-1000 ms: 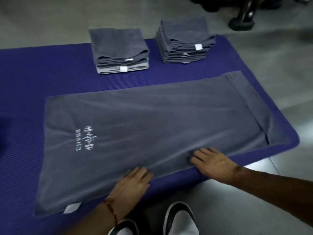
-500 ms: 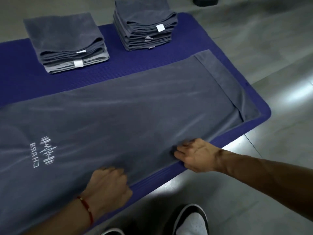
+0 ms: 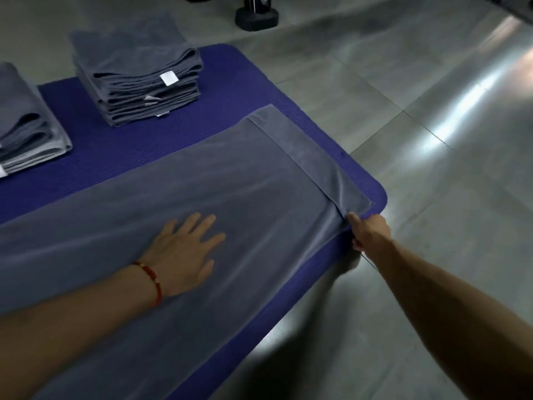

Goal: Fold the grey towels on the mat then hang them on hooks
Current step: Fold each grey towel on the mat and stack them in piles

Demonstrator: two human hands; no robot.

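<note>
One grey towel point(image 3: 230, 180) lay flat on the blue mat point(image 3: 150, 140). Left hand point(image 3: 184, 252) rested spread on its middle, while right hand point(image 3: 367, 230) pinched its near corner.

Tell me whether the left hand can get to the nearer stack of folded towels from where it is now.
Probably yes. The left hand lies flat and open on the spread towel, holding nothing, and only flat towel and bare mat lie between it and the stack of folded towels. It would likely take a forward lean.

Grey tiled floor point(image 3: 432, 82) carries a blue mat point(image 3: 173, 131).
</note>
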